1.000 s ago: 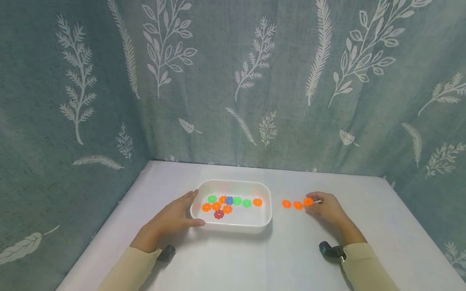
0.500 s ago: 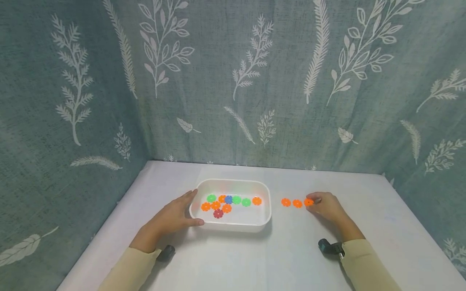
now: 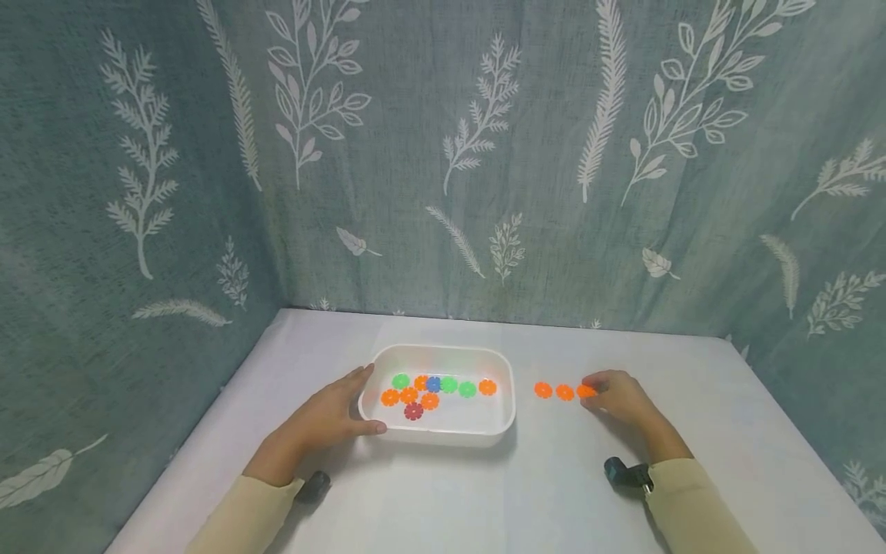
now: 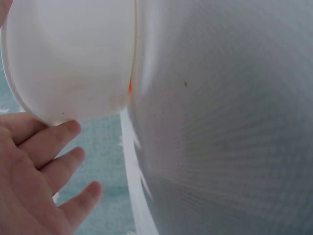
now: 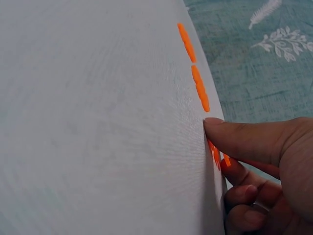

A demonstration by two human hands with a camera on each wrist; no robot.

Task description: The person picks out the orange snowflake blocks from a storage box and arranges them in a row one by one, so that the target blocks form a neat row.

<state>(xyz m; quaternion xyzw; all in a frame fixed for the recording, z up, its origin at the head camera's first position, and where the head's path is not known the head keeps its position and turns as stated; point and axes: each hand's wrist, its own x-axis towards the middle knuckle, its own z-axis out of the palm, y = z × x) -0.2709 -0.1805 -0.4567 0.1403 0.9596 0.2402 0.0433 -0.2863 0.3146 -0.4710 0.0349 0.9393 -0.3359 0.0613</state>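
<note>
A white plastic tray (image 3: 443,437) holds several small notched discs in orange, green, blue and dark red. My left hand (image 3: 331,412) spans its left end, thumb along the near rim and fingertips at the far-left rim. In the left wrist view its fingers (image 4: 51,142) are spread and fairly straight, touching the tray wall. To the right of the tray, two orange notched discs (image 3: 543,390) lie in a row. At the row's right end my right hand (image 3: 619,396) pinches a third orange disc (image 3: 586,391) close over the table, its thumb partly hiding it.
A white cloth covers the table (image 3: 443,492). Behind and to the left hangs a teal curtain (image 3: 415,154) with a white leaf print. Dark wrist cameras (image 3: 626,473) sit below both hands, at the cuffs of the beige sleeves.
The orange disc in my right hand has gone from tilted to nearly flat, in line with the other two. The left hand stays on the tray. The head view shifts slightly.
</note>
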